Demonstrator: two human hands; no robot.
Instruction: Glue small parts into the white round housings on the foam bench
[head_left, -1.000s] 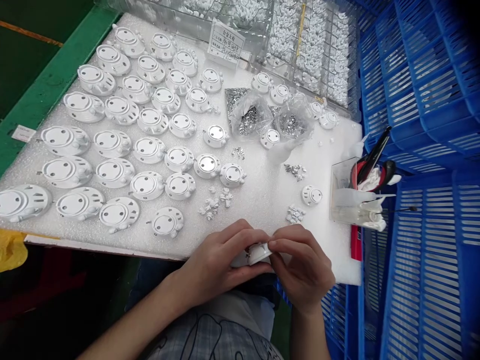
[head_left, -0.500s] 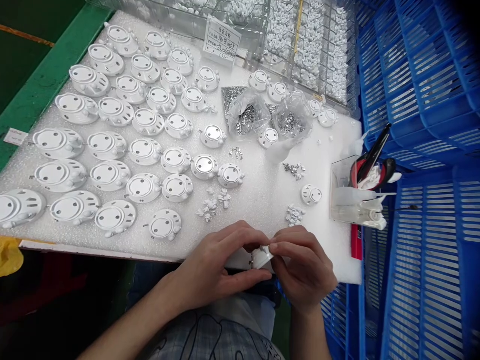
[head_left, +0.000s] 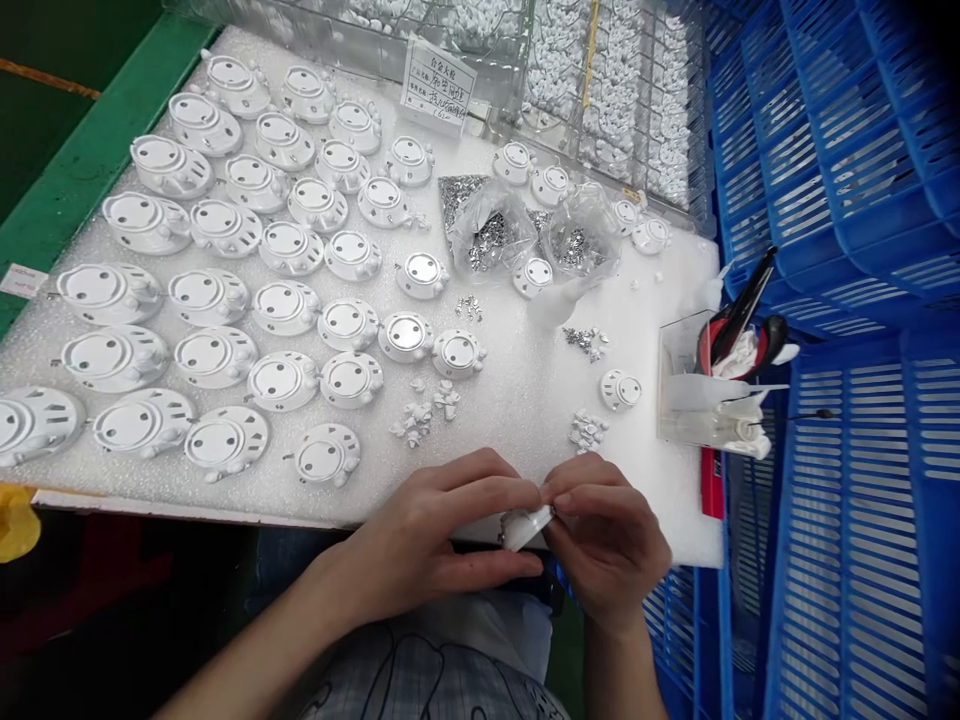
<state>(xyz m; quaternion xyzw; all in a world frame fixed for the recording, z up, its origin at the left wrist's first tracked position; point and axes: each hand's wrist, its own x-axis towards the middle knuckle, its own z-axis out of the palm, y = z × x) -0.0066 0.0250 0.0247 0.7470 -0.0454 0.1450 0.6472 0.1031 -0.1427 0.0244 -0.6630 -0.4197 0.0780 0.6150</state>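
Observation:
A small white round plastic part (head_left: 525,527) is held at the front edge of the foam sheet, between both hands. My left hand (head_left: 442,525) grips it with the fingers over its top and the thumb below. On its right side, my right hand (head_left: 607,535) closes thumb and fingers at the rim; whether a tiny piece is pinched there is hidden. Beyond the hands lie a pile of small white pieces (head_left: 588,431) and another white pile (head_left: 415,425). Small silvery metal pieces (head_left: 581,343) lie farther back.
Many similar white round parts (head_left: 283,380) stand in rows on the white foam sheet (head_left: 517,400). Two clear bags (head_left: 491,235) hold metal pieces. A clear box (head_left: 679,410) holds scissors (head_left: 742,320) and bottles. Blue crates (head_left: 847,480) border the right; compartment trays (head_left: 615,90) stand behind.
The white part has tilted and turned a little between my hands. The fingers of both hands have drawn together over its top right edge. The view has shifted slightly.

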